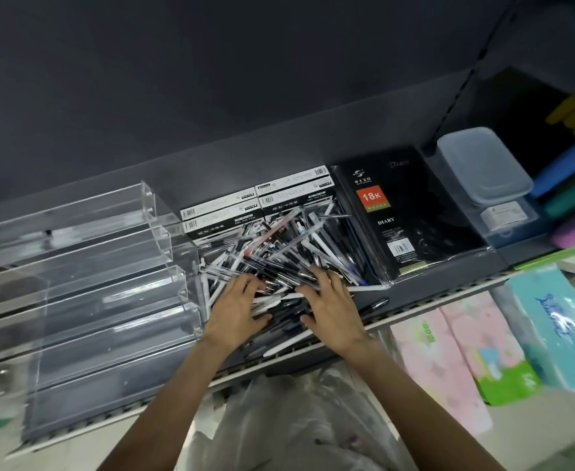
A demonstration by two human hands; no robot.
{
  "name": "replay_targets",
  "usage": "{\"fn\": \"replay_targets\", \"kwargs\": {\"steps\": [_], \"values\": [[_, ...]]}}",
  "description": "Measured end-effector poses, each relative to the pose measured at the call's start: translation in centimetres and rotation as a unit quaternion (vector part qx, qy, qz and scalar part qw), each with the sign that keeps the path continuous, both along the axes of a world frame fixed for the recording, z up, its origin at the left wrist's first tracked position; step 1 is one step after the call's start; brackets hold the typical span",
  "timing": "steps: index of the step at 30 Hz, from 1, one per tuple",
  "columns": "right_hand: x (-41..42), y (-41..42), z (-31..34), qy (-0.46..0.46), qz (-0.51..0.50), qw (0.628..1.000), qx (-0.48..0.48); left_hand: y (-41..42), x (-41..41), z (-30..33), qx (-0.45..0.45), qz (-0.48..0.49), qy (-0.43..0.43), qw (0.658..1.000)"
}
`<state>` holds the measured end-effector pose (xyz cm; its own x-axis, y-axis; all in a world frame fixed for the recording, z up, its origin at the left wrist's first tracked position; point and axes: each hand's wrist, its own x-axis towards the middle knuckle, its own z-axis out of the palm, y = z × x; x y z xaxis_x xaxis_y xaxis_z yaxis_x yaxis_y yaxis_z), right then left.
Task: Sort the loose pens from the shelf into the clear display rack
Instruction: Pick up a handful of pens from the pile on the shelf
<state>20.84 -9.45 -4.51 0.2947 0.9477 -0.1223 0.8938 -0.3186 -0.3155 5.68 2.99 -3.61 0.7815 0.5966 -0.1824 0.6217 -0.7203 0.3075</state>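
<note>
Dark grey shelf point(425, 287) runs from 8 o'clock to 3 o'clock across the view, backed by a plain dark wall panel point(211, 79); its pale front edge strip point(415, 316) slants up toward the right. Clear display rack point(85, 283) fills the shelf from 9 to 7 o'clock, stepped in tiers, its right wall just beside the pens; only a small dark item shows in the top tier, too small to tell. Pile of loose pens point(279, 253) lies at centre, heaped and crossed, black and white barrels mixed, some poking past the front edge at 5 o'clock. Behind the pile at 12 o'clock, white pen boxes point(255, 202) stacked two high, touching the heap. At 2 o'clock of the pile, a black diary point(405, 212) in plastic wrap, pens lying against its left side. Farther at 2 o'clock, a lidded clear tub point(483, 164) sits on another clear box. Left hand point(235, 309) lies flat on the near side of the pile, fingers spread wide, holding nothing. Right hand point(333, 305) likewise flat and spread, fingertips on the pens. Bare shelf shows only at the front right of the diary. Below the shelf at 4 o'clock, pastel packets point(449, 355) and a turquoise pack point(558, 328).
</note>
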Motion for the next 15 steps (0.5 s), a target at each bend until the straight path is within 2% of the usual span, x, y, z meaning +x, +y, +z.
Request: {"fn": "replay_targets", "kwargs": {"steps": [4, 7, 12, 15], "values": [[-0.6, 0.4, 0.0, -0.006, -0.024, 1.000, 0.013, 1.2, 0.5, 0.4, 0.009, -0.048, 0.036, 0.998], [-1.0, 0.6, 0.1, -0.012, -0.033, 0.999, 0.010, 1.8, 0.3, 0.5, 0.050, -0.062, 0.043, 0.996], [-1.1, 0.9, 0.1, -0.008, -0.048, 0.999, 0.016, 1.7, 0.2, 0.5, 0.097, -0.037, 0.123, 0.987], [-1.2, 1.1, 0.4, 0.007, -0.066, 0.997, 0.040, 1.8, 0.3, 0.2, 0.117, -0.046, 0.137, 0.983]]}}
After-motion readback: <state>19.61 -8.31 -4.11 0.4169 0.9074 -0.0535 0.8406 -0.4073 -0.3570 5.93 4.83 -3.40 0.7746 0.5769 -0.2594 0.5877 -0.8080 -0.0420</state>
